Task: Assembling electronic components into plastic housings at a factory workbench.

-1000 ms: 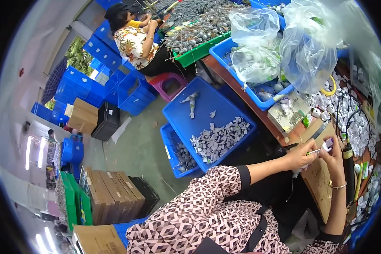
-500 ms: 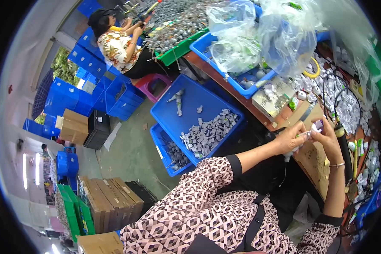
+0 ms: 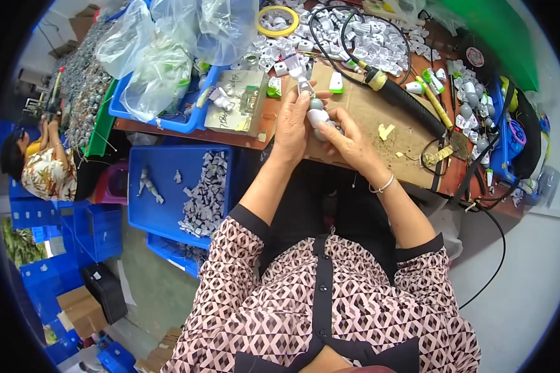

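Note:
Over the near edge of a cardboard sheet, both my hands are closed around a small white-and-grey plastic toy part with rounded grey ends. My left hand grips it from the left, fingers pointing up. My right hand pinches its lower end, with the thumb over it. A white piece with a purple end shows just above my left fingertips; whether it joins the held part I cannot tell. A white-and-green piece lies on the cardboard nearby.
A black-handled corded tool lies right of the cardboard. Loose white parts and a yellow tape roll sit behind. At left are a box, a bag-filled blue bin and a lower blue tray. Another person works far left.
The view has swung right toward the bench, so my hands now appear near the middle. Both hands remain together, and the white-and-grey part between them shows more plainly.

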{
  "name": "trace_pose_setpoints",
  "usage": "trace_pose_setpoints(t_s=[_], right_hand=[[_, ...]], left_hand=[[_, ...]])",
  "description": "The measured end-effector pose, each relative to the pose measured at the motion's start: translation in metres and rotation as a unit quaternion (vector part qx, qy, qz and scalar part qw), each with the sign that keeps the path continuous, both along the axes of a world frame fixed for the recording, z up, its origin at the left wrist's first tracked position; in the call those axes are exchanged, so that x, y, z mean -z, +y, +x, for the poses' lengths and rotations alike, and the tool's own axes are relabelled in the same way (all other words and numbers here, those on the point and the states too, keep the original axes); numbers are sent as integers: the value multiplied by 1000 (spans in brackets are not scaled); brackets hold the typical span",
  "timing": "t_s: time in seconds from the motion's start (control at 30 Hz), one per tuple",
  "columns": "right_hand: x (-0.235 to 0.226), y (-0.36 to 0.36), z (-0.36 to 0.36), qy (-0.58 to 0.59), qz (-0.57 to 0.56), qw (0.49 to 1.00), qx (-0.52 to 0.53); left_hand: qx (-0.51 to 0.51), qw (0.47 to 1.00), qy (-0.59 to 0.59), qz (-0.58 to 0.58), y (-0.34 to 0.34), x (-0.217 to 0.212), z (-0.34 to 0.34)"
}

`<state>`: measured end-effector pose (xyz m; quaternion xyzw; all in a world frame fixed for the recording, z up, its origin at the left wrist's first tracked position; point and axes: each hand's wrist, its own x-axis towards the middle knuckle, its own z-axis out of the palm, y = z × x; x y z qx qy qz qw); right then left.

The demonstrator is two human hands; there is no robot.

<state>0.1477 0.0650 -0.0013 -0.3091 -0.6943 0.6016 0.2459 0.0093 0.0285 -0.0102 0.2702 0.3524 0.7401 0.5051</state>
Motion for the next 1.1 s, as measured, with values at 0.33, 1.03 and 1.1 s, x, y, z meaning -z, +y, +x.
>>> trace_pose_setpoints(t_s=[0.33,1.03,1.1], right_hand=[[-9,0,6,-33,31,999,1],[-50,53,1,-70,-51,996,-36],[-54,55,-1,-82,-52,993,-68]], left_hand=[[163,986,9,-14,-17,-10,-9],[233,971,47,-3,-21,-12,-17],[234,971,51,-9,-20,-11,-17]])
